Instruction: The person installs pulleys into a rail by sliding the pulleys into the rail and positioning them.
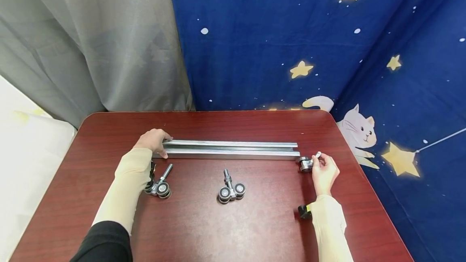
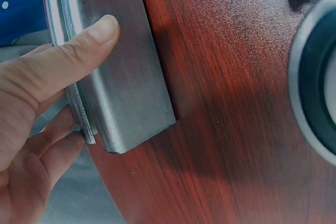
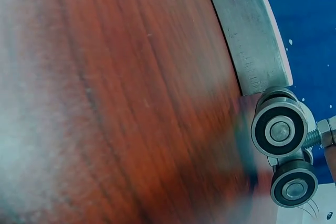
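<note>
Left hand [image 1: 152,141] grips metal rail [image 1: 233,156] at one end; right hand [image 1: 325,173] pinches roller trolley [image 1: 305,165] by its bolt [image 1: 318,155], near the other.

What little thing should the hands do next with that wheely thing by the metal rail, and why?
Maybe the right hand should gently line up the roller's wheels with the slotted metal rail's right end. They're right beside that end, the hand holds the roller, and the left hand grips the rail's other end, probably helping steady it.
</note>
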